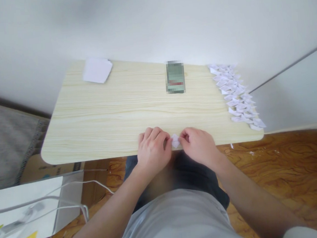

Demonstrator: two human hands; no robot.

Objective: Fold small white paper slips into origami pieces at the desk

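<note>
A small folded piece of white paper [175, 141] is held between my two hands at the table's front edge. My left hand [153, 145] pinches its left side between thumb and fingers. On the other side, my right hand [198, 145] grips the right corner the same way. Rows of folded white paper boats [235, 93] line the table's right end. At the back left lies a stack of white paper sheets [97, 70].
The pale wooden table [119, 111] stands against a white wall. A blurred-out, phone-shaped object [175, 76] lies near its back edge. To the lower left, cables [71, 206] run across a white cabinet [22, 216]. A cardboard box [51, 167] is beside it.
</note>
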